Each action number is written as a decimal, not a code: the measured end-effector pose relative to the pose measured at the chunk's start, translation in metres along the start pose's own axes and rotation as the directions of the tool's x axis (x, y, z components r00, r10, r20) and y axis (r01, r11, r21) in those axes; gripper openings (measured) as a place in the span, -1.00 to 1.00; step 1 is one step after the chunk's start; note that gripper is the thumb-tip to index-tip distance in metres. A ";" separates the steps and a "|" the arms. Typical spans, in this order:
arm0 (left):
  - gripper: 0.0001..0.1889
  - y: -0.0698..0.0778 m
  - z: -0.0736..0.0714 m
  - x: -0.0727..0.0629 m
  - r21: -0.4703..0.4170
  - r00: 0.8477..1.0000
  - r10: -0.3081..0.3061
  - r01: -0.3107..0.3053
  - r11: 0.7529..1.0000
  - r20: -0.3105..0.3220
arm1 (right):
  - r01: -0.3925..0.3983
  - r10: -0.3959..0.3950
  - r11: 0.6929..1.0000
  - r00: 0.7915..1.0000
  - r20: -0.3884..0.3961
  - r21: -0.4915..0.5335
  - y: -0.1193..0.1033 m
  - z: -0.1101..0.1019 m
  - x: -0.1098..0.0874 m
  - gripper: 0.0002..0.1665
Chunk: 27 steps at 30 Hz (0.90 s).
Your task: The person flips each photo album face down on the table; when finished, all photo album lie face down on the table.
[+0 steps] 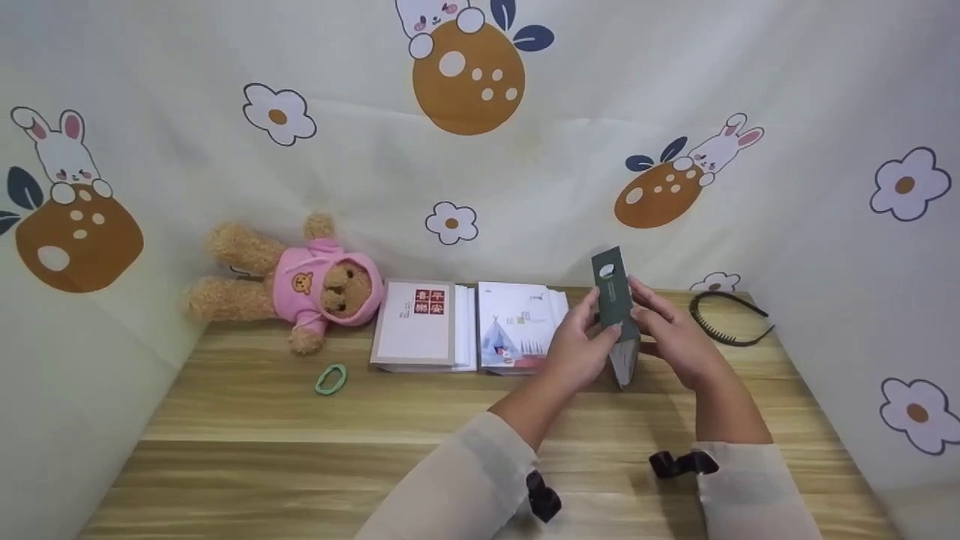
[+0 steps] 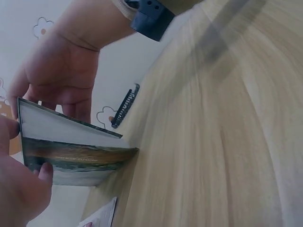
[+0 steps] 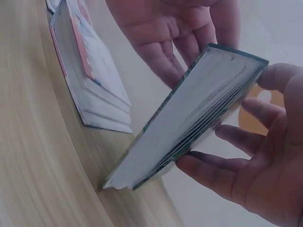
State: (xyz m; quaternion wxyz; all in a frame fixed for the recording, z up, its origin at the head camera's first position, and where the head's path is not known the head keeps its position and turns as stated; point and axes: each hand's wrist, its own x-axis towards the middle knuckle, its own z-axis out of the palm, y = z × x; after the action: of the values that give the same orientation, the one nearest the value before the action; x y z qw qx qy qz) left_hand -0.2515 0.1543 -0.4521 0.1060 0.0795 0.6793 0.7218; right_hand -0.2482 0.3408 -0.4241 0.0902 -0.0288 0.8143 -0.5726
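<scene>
A dark green photo album (image 1: 616, 304) stands on end at the right of the table, its spine with an oval cut-out turned up toward the head view. My left hand (image 1: 579, 346) grips its left side, thumb on the spine. From the right, my right hand (image 1: 679, 346) holds the other cover with its fingertips (image 3: 187, 163). The covers spread apart at the lower end, and the white page edges (image 3: 173, 118) show in the right wrist view. In the left wrist view the painted cover (image 2: 80, 156) faces my left thumb.
Two white albums (image 1: 414, 322) (image 1: 516, 319) lie side by side left of my hands. Beyond them a teddy bear (image 1: 330, 289) in a pink hoodie lies on its side. A green hair tie (image 1: 331, 379) sits in front of it, and a black toothed headband (image 1: 724, 319) at the right.
</scene>
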 end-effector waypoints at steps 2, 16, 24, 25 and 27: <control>-0.24 -0.002 0.000 0.000 0.044 1.000 -0.002 0.002 0.999 0.006 | -0.015 0.015 1.000 1.000 0.001 -0.010 0.002 -0.001 0.000 -0.30; -0.24 -0.007 0.008 -0.002 0.194 0.996 0.013 -0.031 0.981 0.092 | -0.076 0.068 0.992 0.994 -0.081 -0.101 -0.001 -0.016 -0.004 -0.28; -0.37 -0.031 0.016 0.003 0.412 0.981 0.008 -0.090 0.907 0.196 | -0.041 0.000 0.972 0.984 -0.176 -0.230 -0.006 -0.023 -0.009 -0.33; -0.37 -0.033 0.016 0.004 0.436 0.978 0.007 -0.099 0.895 0.207 | -0.052 0.008 0.968 0.984 -0.176 -0.244 -0.006 -0.024 -0.008 -0.32; -0.37 -0.037 0.016 0.005 0.493 0.976 0.005 -0.113 0.863 0.217 | -0.080 0.031 0.957 0.984 -0.176 -0.279 -0.003 -0.027 -0.007 -0.27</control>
State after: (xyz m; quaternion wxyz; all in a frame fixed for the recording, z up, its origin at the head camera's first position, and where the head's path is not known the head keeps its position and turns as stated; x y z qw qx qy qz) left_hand -0.2505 0.1731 -0.4881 0.1298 0.2002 0.8261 0.5105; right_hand -0.2464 0.3655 -0.4122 0.0316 0.0301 0.8935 -0.4470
